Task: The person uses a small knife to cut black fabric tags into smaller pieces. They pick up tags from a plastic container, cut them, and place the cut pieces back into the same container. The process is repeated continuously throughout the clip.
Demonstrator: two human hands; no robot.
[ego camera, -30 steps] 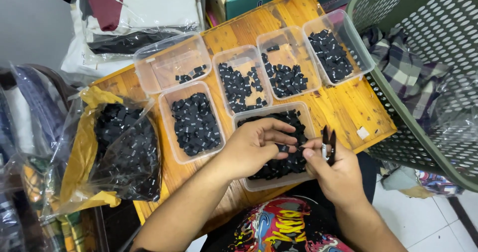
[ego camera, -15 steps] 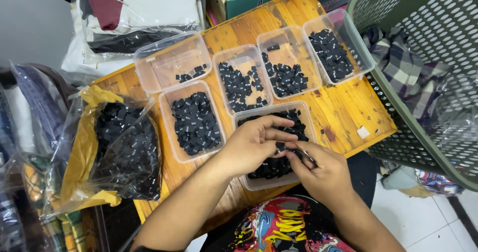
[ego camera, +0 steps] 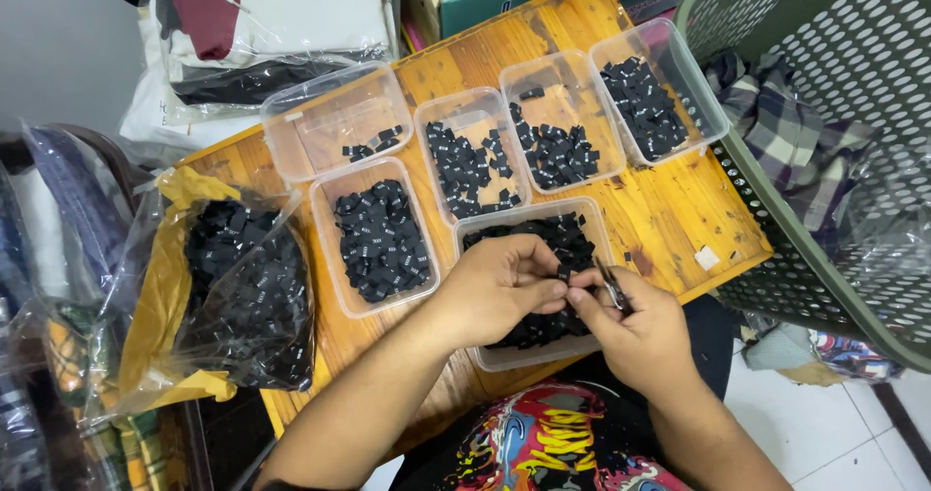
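Observation:
My left hand point(ego camera: 499, 287) and my right hand point(ego camera: 635, 331) meet over the near clear plastic tray point(ego camera: 601, 221), which is full of small black fabric labels point(ego camera: 572, 237). Both hands pinch at a black label point(ego camera: 564, 280) between their fingertips. My right hand also holds small dark snips point(ego camera: 613, 287) against its palm. Five more clear trays sit beyond on the wooden table point(ego camera: 669, 210): one point(ego camera: 376, 234) packed with labels, one point(ego camera: 335, 123) with few, and three point(ego camera: 470, 157) point(ego camera: 558, 127) point(ego camera: 650, 94) partly filled.
A clear plastic bag point(ego camera: 238, 297) stuffed with black labels lies at the left on yellow paper. A green laundry basket point(ego camera: 834, 123) with plaid cloth stands at the right. Folded clothes in bags are stacked at the back left. A small white scrap point(ego camera: 707, 257) lies near the table's right edge.
My right hand has moved left and closer to my left hand, bringing the snips in over the near tray. The left hand stayed over the tray.

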